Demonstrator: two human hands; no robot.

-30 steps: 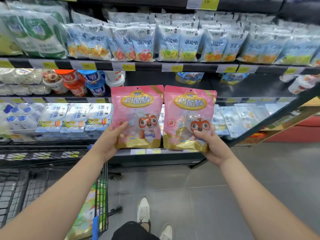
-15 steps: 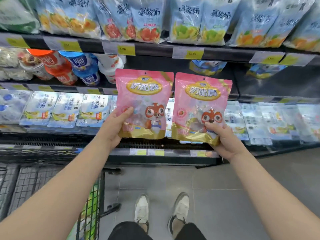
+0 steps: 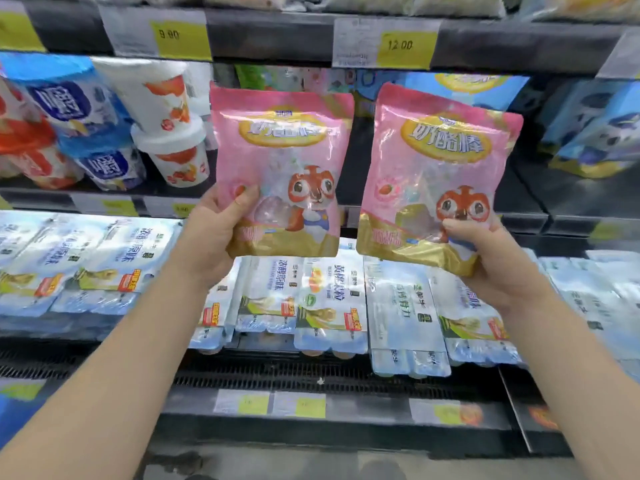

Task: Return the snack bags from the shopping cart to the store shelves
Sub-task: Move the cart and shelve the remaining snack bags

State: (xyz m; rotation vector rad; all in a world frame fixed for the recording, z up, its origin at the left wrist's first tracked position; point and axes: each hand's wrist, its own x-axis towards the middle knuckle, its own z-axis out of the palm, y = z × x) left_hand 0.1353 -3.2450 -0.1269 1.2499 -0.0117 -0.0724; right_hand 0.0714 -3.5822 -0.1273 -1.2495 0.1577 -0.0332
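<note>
Holding two pink snack bags upright, a person faces a store display. The left hand grips the left bag at its lower left corner, thumb pressed on the front and fingers behind. The right hand grips the right bag at its lower right corner in the same way. The bags stand side by side, close but apart, each with its long axis vertical and its printed face toward the viewer.

Both bags hang in front of the middle shelf, whose dark gap lies straight ahead, behind and between them. The coming move appears to be a forward push at this height, and neither hand is clearly nearer (what already stands in the gap is too blurred to tell).

Yogurt cups fill the shelf to the left and blue pouches stand to the right. Flat pale multipacks lie on the tier below. Yellow price labels line the shelf edge above, and a dark grille runs beneath the multipacks. The shopping cart is out of view.
</note>
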